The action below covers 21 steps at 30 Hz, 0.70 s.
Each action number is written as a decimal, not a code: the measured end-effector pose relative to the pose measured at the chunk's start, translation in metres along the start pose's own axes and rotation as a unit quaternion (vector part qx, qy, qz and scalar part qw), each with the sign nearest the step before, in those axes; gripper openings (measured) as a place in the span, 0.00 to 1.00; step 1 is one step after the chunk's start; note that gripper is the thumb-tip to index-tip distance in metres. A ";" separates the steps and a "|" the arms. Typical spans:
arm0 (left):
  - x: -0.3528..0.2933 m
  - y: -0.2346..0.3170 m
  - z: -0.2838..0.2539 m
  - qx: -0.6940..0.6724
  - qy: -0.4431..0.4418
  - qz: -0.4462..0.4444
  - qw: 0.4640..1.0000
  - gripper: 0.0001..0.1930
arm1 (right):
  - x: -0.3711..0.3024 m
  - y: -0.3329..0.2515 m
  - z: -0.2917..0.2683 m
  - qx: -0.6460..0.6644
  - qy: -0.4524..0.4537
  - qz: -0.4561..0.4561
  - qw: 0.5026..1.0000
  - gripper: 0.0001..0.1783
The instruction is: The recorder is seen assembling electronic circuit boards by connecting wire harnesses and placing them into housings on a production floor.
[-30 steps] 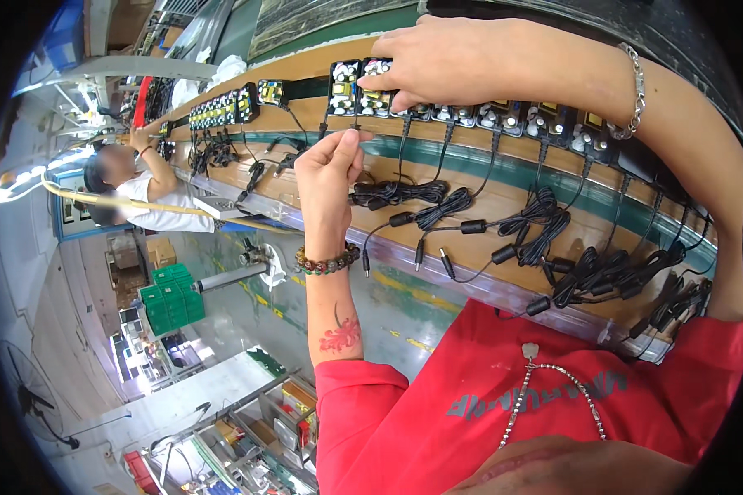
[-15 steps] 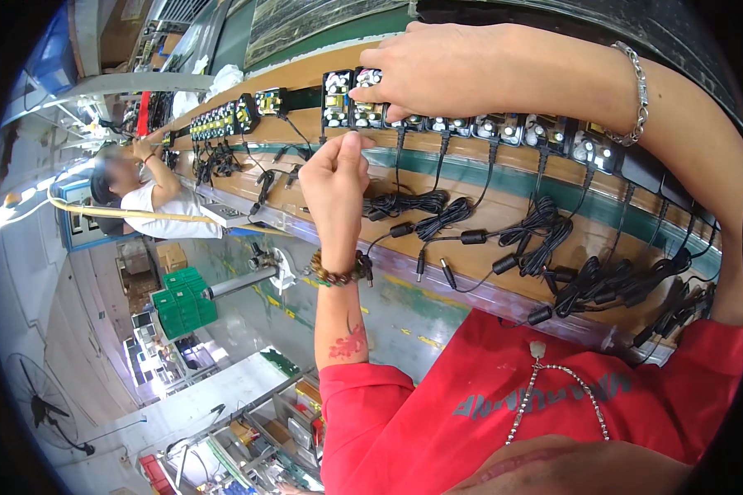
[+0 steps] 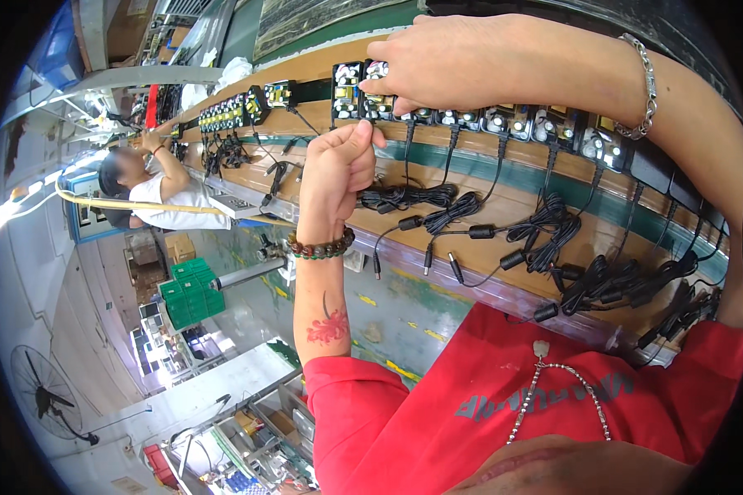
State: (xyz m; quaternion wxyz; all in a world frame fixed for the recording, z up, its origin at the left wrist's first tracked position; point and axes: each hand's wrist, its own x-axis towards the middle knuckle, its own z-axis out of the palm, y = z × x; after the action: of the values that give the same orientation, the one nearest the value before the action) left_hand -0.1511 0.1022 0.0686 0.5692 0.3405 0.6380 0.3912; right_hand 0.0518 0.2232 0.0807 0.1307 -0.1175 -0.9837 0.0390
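A row of open black power adapters [image 3: 346, 92], their circuit boards showing, lies along the long bench. From the right my right hand [image 3: 446, 62] reaches over the row, its fingers closed round one open adapter [image 3: 378, 103] near the row's left end. My left hand [image 3: 335, 169] is just below that adapter, thumb pressed to curled fingers. Whatever sits in this pinch is too hidden to name. Black cords [image 3: 501, 175] run from the adapters toward me, ending in coiled bundles [image 3: 454, 212] and barrel plugs.
Farther left along the bench are more adapters [image 3: 223, 114] and a seated person [image 3: 177, 194] in white. Green crates [image 3: 191, 293] stand on the floor beyond the bench's near edge. A wall fan [image 3: 45, 396] and a cluttered worktable [image 3: 239, 437] are at lower left.
My left wrist has swung left and turned, showing more of the curled fingers. My right hand stays on the same adapter. The whole view has shifted slightly.
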 end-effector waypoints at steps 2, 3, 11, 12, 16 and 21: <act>0.003 -0.004 -0.007 -0.035 -0.047 0.003 0.998 0.16 | 0.005 0.000 0.001 -0.001 -0.035 0.013 0.999 0.22; 0.005 -0.007 -0.009 -0.034 -0.049 0.001 0.998 0.16 | 0.009 -0.002 -0.001 -0.003 -0.071 0.026 0.997 0.22; 0.010 -0.014 -0.015 -0.094 -0.115 0.020 0.989 0.15 | 0.011 0.000 -0.005 -0.023 -0.083 0.012 0.996 0.21; 0.010 -0.013 -0.015 -0.093 -0.116 0.013 0.989 0.15 | 0.012 0.000 -0.006 -0.027 -0.120 0.018 0.992 0.21; 0.007 -0.002 -0.009 -0.047 -0.076 -0.007 0.996 0.15 | 0.012 0.011 0.014 0.003 0.037 -0.037 0.999 0.19; -0.003 0.013 0.008 0.094 0.065 -0.021 0.993 0.14 | 0.019 0.000 -0.014 -0.038 -0.143 0.022 0.989 0.19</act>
State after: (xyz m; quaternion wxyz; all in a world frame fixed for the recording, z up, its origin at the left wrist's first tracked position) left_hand -0.1427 0.1067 0.0812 0.4997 0.3529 0.7149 0.3385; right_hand 0.0380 0.2280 0.0985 -0.0168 -0.1367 -0.9902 0.0213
